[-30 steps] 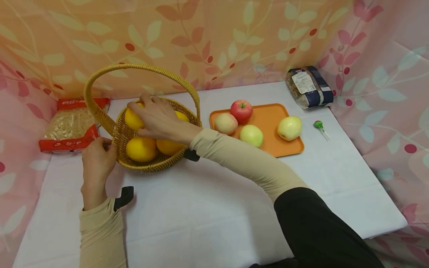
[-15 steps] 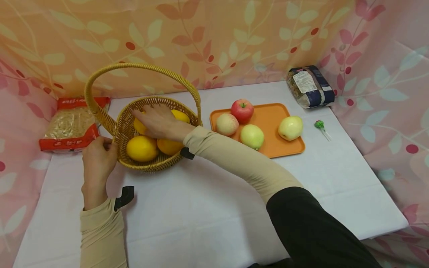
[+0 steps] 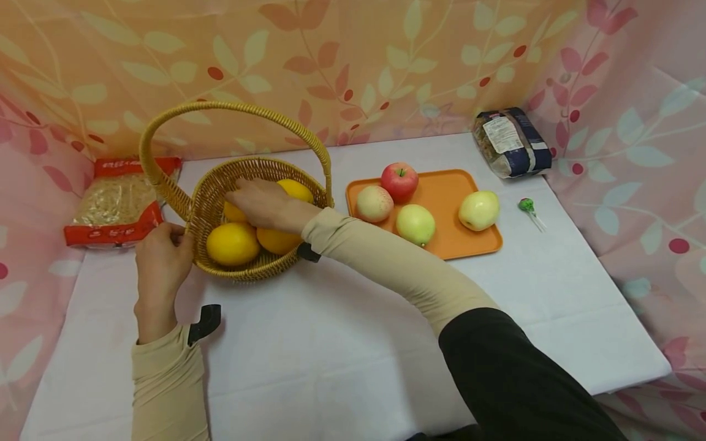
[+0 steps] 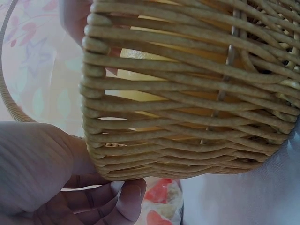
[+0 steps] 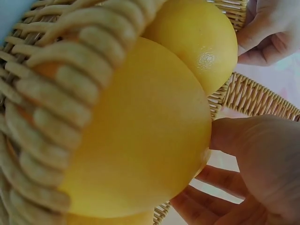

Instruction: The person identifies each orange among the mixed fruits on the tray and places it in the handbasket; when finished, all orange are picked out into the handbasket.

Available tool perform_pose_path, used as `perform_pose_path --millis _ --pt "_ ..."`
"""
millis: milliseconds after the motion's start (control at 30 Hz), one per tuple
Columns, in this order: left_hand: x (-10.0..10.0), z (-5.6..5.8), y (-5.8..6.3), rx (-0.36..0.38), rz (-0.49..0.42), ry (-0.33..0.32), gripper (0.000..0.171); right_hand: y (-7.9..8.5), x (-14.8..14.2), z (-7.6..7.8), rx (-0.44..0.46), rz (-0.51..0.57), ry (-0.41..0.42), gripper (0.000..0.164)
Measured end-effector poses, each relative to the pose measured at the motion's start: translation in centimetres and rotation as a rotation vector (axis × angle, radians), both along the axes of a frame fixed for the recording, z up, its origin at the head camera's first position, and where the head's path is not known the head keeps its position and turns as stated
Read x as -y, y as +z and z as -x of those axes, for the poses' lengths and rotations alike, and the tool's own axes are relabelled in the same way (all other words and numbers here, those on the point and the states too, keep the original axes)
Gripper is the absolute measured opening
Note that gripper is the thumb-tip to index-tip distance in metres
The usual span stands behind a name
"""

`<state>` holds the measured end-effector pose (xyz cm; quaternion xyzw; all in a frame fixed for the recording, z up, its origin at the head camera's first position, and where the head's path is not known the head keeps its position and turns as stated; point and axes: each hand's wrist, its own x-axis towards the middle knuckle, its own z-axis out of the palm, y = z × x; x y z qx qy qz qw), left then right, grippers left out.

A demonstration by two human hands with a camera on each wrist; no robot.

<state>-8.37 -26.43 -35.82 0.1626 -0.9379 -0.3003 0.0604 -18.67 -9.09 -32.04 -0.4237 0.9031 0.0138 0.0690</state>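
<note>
In the head view a woven wicker basket [image 3: 248, 274] with a tall arched handle stands on the left of the white table. My left hand [image 3: 163, 257] pinches its left rim between thumb and fingers; the left wrist view has the fingertips right at the rim. Inside lie a yellow lemon [image 3: 233, 244] at the front left, another lemon [image 3: 295, 190] at the back right and an orange-yellow fruit [image 3: 278, 241] nearest the front right. My right hand [image 3: 265, 201] reaches inside, fingers curled over a lemon [image 3: 234, 212] mostly hidden beneath it.
An orange tray [image 3: 441, 184] right of the basket carries a red apple [image 3: 399, 182], a peach [image 3: 374, 204] and two pale green fruits. A red-edged bag [image 3: 118, 199] lies left, a dark-blue bag [image 3: 513, 144] back right, and a green lollipop [image 3: 526, 206] near the right edge.
My right hand has lowered into the basket with the lemon, which has shifted right and toward me. Its fingers are more curled now. The left hand has stayed at the rim.
</note>
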Motion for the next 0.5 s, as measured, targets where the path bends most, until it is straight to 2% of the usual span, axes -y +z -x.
perform_pose_path --millis 267,500 --pt "-0.1 0.0 -0.1 0.000 -0.003 0.000 0.037 0.2 -0.2 -0.2 0.021 -0.003 -0.024 0.039" --pt "0.0 0.0 0.0 0.004 0.002 0.004 0.037 1.9 -1.8 -1.2 0.060 0.041 -0.090 0.048"
